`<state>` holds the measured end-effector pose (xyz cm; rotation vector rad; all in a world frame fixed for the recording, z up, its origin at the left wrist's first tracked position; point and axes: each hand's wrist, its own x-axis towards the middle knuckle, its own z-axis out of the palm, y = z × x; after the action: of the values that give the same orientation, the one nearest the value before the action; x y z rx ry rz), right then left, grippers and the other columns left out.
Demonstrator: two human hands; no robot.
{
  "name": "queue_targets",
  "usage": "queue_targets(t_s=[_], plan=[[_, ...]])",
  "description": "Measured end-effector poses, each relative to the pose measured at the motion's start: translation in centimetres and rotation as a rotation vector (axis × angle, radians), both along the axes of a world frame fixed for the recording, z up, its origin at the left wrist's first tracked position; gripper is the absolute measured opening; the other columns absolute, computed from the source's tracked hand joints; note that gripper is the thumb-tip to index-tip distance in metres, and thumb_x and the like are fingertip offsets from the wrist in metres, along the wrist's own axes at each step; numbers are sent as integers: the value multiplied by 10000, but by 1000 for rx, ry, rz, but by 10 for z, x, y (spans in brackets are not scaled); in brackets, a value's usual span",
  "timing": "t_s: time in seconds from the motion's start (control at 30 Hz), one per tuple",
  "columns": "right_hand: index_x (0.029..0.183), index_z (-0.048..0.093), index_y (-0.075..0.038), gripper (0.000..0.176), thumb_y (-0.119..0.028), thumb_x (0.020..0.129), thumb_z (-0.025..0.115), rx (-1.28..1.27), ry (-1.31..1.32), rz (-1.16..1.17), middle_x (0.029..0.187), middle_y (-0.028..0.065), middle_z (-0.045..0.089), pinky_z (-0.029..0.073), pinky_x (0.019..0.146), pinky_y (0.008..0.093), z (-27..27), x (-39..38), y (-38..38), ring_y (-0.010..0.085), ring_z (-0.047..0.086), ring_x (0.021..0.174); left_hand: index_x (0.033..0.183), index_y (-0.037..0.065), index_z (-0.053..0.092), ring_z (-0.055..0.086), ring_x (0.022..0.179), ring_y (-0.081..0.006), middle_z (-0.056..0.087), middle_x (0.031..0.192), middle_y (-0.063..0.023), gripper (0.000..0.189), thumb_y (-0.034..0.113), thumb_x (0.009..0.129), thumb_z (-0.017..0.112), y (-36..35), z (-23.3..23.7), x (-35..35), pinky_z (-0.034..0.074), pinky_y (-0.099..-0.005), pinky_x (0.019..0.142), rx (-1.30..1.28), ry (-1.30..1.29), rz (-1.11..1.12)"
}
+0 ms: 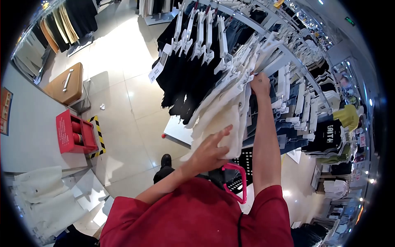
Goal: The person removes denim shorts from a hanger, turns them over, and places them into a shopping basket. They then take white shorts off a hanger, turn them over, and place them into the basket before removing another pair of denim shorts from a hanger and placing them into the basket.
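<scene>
White denim shorts (224,123) hang from clip hangers on the rack, several pairs pressed close together. My left hand (212,152) lies against the lower front of the nearest pair, fingers stretched and apart. Higher up, my right hand (261,84) is closed at the waistband edge beside the hanger clips; its fingertips are partly hidden. To the left on the same rail hang black shorts (185,78) with frayed hems, a white tag (156,72) dangling from one. Below my hands is a black basket (245,158) with a pink handle (243,185).
Blue denim (292,133) hangs on clip hangers right of my right arm. A red box with extinguishers (76,131) stands by the left wall, near a brown-topped stool (63,84). Tiled floor (127,136) shows to the left. More clothes racks line both sides.
</scene>
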<state>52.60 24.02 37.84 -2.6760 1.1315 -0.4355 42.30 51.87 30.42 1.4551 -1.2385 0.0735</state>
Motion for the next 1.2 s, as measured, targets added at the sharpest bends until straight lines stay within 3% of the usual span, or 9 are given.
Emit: queue_targets(t_s=[0.03, 0.17, 0.27, 0.47, 0.63, 0.87, 1.03, 1.2], plan=[[939, 671, 17, 576, -528, 786, 563, -5, 4, -24, 1010, 288, 616, 478, 839, 442, 0, 1, 2, 426, 589, 979, 651, 4, 482, 551, 1061, -345, 373, 1370, -218, 294, 92, 598, 757, -3, 3, -6, 468, -415, 840, -25, 28, 2], [977, 674, -19, 558, -530, 786, 558, 38, 60, 0, 1013, 260, 628, 471, 852, 437, 2, 2, -2, 424, 585, 993, 677, 12, 532, 573, 983, -299, 422, 1312, -182, 261, 130, 592, 748, -8, 9, -18, 473, -407, 826, 47, 61, -9], [967, 675, -14, 540, -509, 792, 552, 126, -72, 54, 993, 268, 629, 470, 856, 435, -4, -2, -1, 415, 589, 996, 670, 8, 507, 594, 935, -279, 436, 1288, -162, 289, 141, 617, 758, -16, 11, -20, 512, -381, 743, 52, 32, -20], [947, 678, -23, 460, -434, 770, 574, -47, -24, 38, 973, 271, 630, 479, 832, 446, -8, 1, -4, 417, 603, 952, 768, 17, 568, 614, 868, -229, 436, 1261, -128, 259, 147, 633, 747, -26, 15, -32, 524, -355, 711, 186, 32, -59], [929, 683, -45, 398, -360, 692, 630, 25, -164, 113, 944, 253, 642, 485, 818, 450, -17, -2, -13, 399, 618, 918, 814, 25, 579, 615, 816, -222, 434, 1236, -108, 250, 140, 650, 728, -31, 24, -45, 526, -347, 688, 191, -17, -33], [991, 662, -36, 500, -456, 729, 598, 52, -88, 67, 1007, 258, 627, 472, 843, 437, 4, -7, -1, 400, 601, 970, 843, 32, 573, 609, 739, -245, 449, 1143, -95, 265, 150, 659, 724, -29, 18, -49, 522, -361, 639, 220, -16, -121], [1031, 652, -37, 568, -533, 785, 527, 36, -20, -5, 1034, 250, 624, 463, 863, 439, 0, -6, -4, 408, 594, 984, 853, 28, 573, 603, 761, -235, 456, 1109, -91, 269, 149, 662, 719, -29, 20, -47, 518, -360, 633, 262, -67, -115], [971, 669, -40, 504, -495, 809, 523, -33, -32, -15, 985, 242, 638, 475, 845, 443, -4, -2, -5, 402, 609, 947, 856, 26, 574, 594, 817, -228, 471, 1072, -90, 265, 138, 655, 706, -29, 14, -51, 518, -355, 637, 240, -55, -102]])
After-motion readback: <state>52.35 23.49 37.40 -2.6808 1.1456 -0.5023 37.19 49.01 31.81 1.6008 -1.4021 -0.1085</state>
